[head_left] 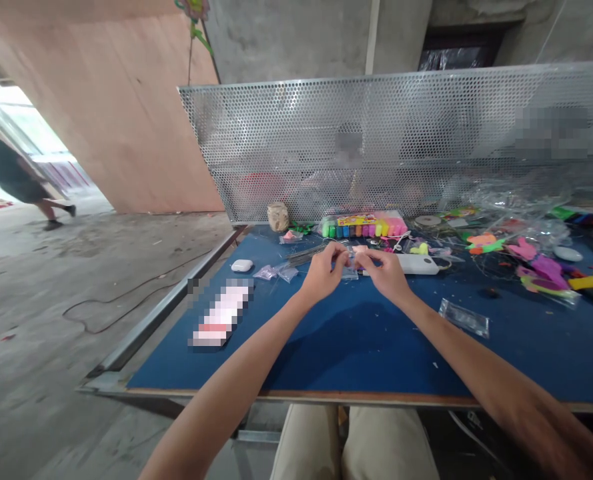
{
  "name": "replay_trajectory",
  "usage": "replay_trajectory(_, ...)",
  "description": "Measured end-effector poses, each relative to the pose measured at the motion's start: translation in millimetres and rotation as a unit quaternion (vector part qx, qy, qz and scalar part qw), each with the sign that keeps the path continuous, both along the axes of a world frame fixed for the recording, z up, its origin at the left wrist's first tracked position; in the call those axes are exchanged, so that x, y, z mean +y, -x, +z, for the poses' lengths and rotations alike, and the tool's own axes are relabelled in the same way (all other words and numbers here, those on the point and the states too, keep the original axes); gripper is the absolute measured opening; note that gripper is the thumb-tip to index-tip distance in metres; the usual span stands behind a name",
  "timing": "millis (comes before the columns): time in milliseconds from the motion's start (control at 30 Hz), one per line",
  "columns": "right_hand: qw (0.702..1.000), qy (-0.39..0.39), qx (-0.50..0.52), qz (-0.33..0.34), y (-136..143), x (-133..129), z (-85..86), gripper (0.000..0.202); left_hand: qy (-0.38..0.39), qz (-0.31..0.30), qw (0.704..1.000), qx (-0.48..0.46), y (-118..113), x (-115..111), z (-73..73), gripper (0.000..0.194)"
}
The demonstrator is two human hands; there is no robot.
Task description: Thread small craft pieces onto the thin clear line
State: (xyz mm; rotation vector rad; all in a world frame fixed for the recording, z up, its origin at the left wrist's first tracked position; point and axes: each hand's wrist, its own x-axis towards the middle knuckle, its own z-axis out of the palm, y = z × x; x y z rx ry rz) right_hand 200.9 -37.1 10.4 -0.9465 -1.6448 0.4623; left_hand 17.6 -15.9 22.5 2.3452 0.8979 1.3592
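Note:
Above the middle of the blue table, my left hand (325, 270) and my right hand (389, 275) face each other with fingertips pinched together. Between them is a small clear plastic bag (350, 272), partly covered by the fingers. A tiny pinkish piece (360, 249) shows at the right fingertips; whether it is inside the bag I cannot tell. Behind my left hand lies a bundle of thin wires (310, 253). A white power strip (418, 265) sits just right of my right hand.
Left on the table (336, 360) are a blurred-out phone (222, 312), a white earbud case (241, 265) and small bags (276, 272). A pack of coloured clay (363, 225) stands before the perforated metal screen (296, 127). Colourful pieces (541, 267) and a flat clear bag (464, 318) lie right.

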Motion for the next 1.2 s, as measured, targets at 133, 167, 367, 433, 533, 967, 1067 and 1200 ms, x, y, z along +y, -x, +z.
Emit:
replay_trajectory(133, 0.997, -0.038, 0.04, -0.054, -14, 4, -0.5, 0.036, 0.071, -0.038, 0.997, -0.02, 8, 4, 4.1, 0.03)
replay_trajectory(167, 0.996, -0.037, 0.052, -0.061, -17, 6, -0.3, 0.03, 0.085, -0.048, 0.995, -0.013, 11, 5, 4.9, 0.032)
replay_trajectory(367, 0.999, -0.018, -0.046, 0.007, -23, 5, 8.0, 0.042, 0.142, -0.133, 0.976, 0.097, 20, 2, 12.0, 0.031)
replay_trajectory(433, 0.995, -0.058, -0.087, 0.0, -22, 2, 11.7, 0.042, 0.135, -0.143, 0.973, 0.121, 21, 1, 14.9, 0.029)
replay_trajectory(533, 0.977, -0.123, -0.175, 0.001, -25, 0, 15.1, 0.033, 0.105, -0.148, 0.972, 0.148, 23, 1, 19.6, 0.027)
replay_trajectory(967, 0.906, -0.224, -0.358, 0.038, -27, 6, 6.8, 0.02, 0.119, -0.146, 0.97, 0.151, 24, -2, 23.2, 0.028)
replay_trajectory(1067, 0.903, -0.234, -0.361, 0.012, -28, 4, 4.8, 0.018, 0.125, -0.122, 0.975, 0.134, 23, -4, 23.6, 0.027)
replay_trajectory(1200, 0.9, -0.24, -0.363, -0.018, -28, 4, 3.1, 0.017, 0.108, -0.106, 0.979, 0.137, 23, -5, 24.1, 0.032)
